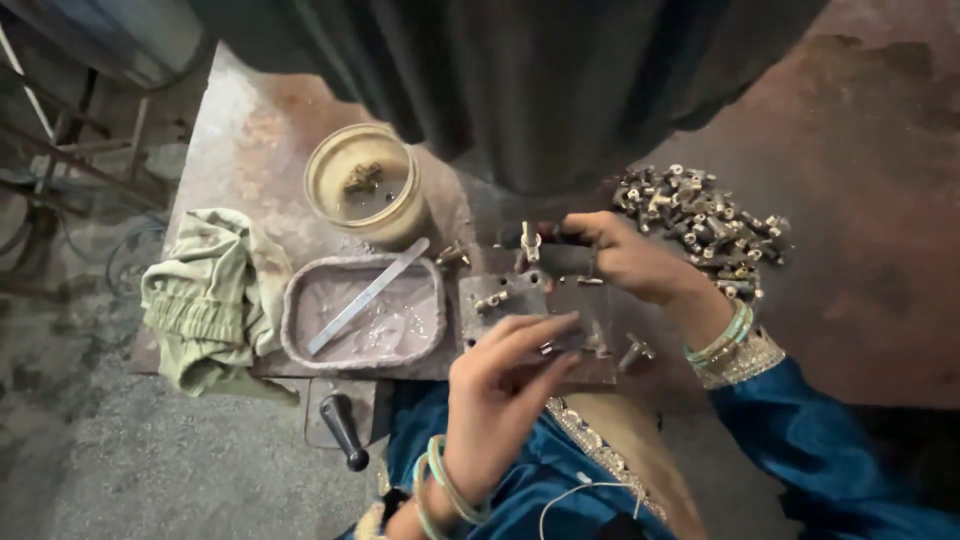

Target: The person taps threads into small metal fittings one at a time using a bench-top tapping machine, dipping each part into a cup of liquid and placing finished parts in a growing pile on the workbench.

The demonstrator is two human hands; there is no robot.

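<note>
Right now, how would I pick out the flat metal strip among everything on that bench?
Start at the round cream tub at the back of the bench. Just in front sits a shallow grey tray. The metal strip lies slanted across it, long, flat and pale, unlike the small stubby parts around.

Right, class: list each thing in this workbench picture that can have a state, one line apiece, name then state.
Left hand: fingers stretched out flat over the metal block.
Right hand: closed on a dark handle.
Round tub: open, a few small parts inside.
Rectangular tray: open, a flat metal strip lying slantwise in it.
Cloth: crumpled.
Metal fittings: heaped loose.
</note>
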